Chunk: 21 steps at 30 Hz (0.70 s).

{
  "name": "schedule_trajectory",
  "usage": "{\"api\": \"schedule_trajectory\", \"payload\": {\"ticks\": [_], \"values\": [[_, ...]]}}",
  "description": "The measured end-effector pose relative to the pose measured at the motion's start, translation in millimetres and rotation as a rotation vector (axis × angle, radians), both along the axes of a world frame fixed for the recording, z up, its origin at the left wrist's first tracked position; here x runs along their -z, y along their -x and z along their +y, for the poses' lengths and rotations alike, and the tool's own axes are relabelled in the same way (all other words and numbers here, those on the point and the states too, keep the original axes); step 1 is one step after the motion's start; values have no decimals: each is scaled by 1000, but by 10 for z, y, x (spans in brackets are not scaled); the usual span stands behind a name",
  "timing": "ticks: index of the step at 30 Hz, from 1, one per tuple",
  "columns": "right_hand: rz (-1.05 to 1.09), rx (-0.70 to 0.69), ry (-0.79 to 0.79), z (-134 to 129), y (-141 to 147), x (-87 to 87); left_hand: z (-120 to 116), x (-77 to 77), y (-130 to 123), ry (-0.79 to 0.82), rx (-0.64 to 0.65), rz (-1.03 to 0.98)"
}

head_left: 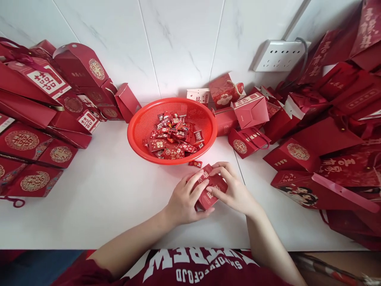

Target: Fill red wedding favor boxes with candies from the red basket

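A small red gift box (pixel 207 200) with pale gold print is between my two hands, close to the table's front. My left hand (pixel 186 198) wraps its left side, fingers lying over the top and thumb at the near edge. From the right, my right hand (pixel 233 188) grips the box with fingertips on its upper face. Just beyond the box, one wrapped candy (pixel 195 163) lies on the white table (pixel 119 198). Behind it stands a red plastic basket (pixel 133 139) holding many wrapped candies (pixel 175 135) and small red packets. The inside of the box is hidden.
Stacked red gift boxes (pixel 32 180) fill the left side. More red boxes and bags (pixel 297 159) crowd the right, some with cord handles. A white power strip (pixel 278 55) with a grey cable is on the tiled wall (pixel 178 47) behind.
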State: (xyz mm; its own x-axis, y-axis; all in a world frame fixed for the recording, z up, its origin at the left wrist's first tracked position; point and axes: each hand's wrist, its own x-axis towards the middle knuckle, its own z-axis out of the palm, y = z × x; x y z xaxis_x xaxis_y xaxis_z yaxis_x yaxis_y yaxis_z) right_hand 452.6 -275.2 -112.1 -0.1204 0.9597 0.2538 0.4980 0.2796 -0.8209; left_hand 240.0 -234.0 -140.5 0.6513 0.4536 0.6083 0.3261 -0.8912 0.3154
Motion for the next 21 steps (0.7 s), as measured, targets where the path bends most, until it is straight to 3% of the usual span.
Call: {"api": "schedule_trajectory", "payload": {"ticks": [3, 5, 8, 15, 19, 21], "values": [[117, -59, 3, 70, -148, 61, 83, -47, 85, 47, 59, -45], [142, 20, 39, 158, -197, 134, 157, -122, 211, 83, 142, -96], [-67, 94, 29, 350, -133, 240, 223, -246, 452, 97, 222, -195], [-341, 15, -16, 814, 250, 377, 62, -316, 912, 51, -52, -315], [-397, -4, 0, 823, 316, 432, -49, -303, 1143, 57, -173, -329], [-392, -23, -7, 742, 332, 377, -72, -301, 1284, 51, -253, -331]]}}
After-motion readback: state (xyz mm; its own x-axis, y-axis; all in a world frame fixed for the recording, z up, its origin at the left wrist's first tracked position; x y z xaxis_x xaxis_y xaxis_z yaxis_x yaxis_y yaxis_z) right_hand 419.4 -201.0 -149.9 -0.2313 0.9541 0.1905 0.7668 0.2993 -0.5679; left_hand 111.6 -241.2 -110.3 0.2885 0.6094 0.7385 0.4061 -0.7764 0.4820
